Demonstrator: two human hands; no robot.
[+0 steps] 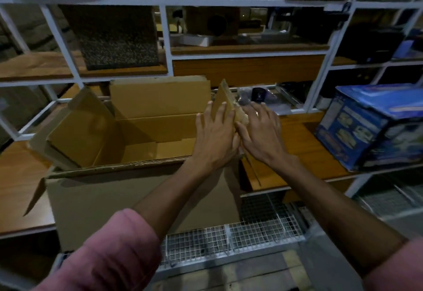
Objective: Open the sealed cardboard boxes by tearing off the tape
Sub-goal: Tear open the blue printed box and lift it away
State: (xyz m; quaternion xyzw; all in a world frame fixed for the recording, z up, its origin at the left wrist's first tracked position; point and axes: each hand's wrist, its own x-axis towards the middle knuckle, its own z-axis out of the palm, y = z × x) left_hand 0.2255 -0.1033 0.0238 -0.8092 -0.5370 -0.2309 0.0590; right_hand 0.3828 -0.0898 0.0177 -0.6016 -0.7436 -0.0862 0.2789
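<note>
Now cardboard box [137,190] open, long axis left-right, flaps up.

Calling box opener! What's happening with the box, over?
Both hands, left and right, on the right end flap, tape clinging there. Cardboard box open, looks empty. Nothing in the way.

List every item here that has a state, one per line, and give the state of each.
cardboard box: open, flaps up, looks empty
right flap: upright, between both hands
tape: part peeled, still on the flap edge
left hand: flat on flap
right hand: on tape
blue box: closed, tilted
</note>
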